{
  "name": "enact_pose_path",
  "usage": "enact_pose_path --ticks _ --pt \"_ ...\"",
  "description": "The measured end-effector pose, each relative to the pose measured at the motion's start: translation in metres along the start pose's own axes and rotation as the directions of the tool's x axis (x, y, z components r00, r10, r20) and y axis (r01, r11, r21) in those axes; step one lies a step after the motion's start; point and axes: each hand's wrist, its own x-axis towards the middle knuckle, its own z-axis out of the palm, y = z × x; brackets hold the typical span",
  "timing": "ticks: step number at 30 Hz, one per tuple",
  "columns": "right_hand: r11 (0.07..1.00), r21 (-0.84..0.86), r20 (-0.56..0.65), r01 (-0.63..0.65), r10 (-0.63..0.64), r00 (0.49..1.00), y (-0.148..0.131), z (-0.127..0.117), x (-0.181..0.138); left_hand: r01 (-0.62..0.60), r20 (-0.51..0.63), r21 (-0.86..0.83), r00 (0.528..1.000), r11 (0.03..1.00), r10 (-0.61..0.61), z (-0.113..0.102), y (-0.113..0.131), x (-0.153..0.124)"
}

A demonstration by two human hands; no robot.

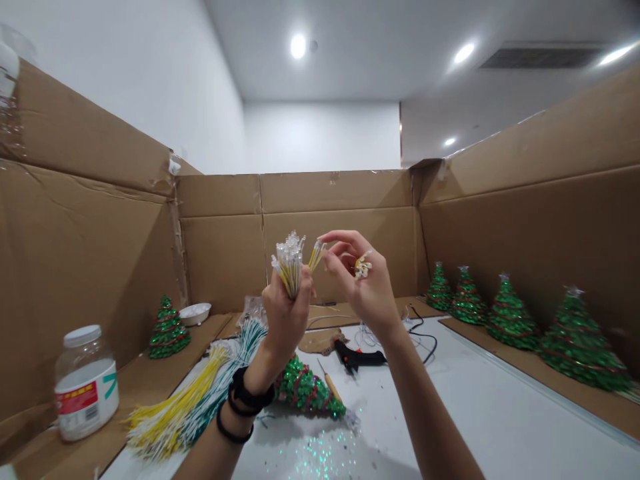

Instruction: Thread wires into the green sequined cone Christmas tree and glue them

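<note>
My left hand (pixel 287 310) is raised above the table, its fingers wrapped round a thick bunch of thin yellow and white wires with clear bulb-like tips (pixel 290 257). To its right, my right hand (pixel 357 277) has thumb and forefinger at a few wire tips (pixel 316 253) standing apart from the bunch. A smaller bundle of the same wires (pixel 363 265) is tucked in the right palm, tips outward. Below the hands a green glittery Christmas tree (pixel 307 390) with red trim lies on its side, partly hidden by my left wrist.
A black glue gun (pixel 360 357) and a wooden-handled pointed tool (pixel 330 385) lie on the white table. Yellow and teal wire bundles (pixel 200 393) spread at left, near a plastic jar (pixel 87 387), a white bowl (pixel 195 313) and a small tree (pixel 169 330). Several trees (pixel 513 313) line the right cardboard wall.
</note>
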Motion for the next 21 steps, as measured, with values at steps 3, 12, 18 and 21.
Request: enact_pose_path --ticks 3,12,18,21 --pt "0.994 0.106 -0.002 -0.012 0.012 1.000 0.000 0.001 0.001 0.008 0.029 -0.060 1.000 0.998 -0.006 0.001 0.001 0.000" --pt "0.930 0.277 0.044 -0.243 0.240 0.970 0.010 0.003 0.006 0.024 0.084 -0.134 0.996 0.991 -0.013 0.003 0.005 -0.001" --pt "0.961 0.193 0.023 -0.201 0.200 0.979 0.011 0.002 0.005 -0.068 0.040 0.040 0.997 0.997 0.066 0.002 -0.001 -0.002" --pt "0.974 0.151 0.003 -0.171 0.173 0.985 0.009 0.002 0.006 -0.132 0.026 0.124 0.991 0.983 0.130 0.002 -0.005 -0.003"
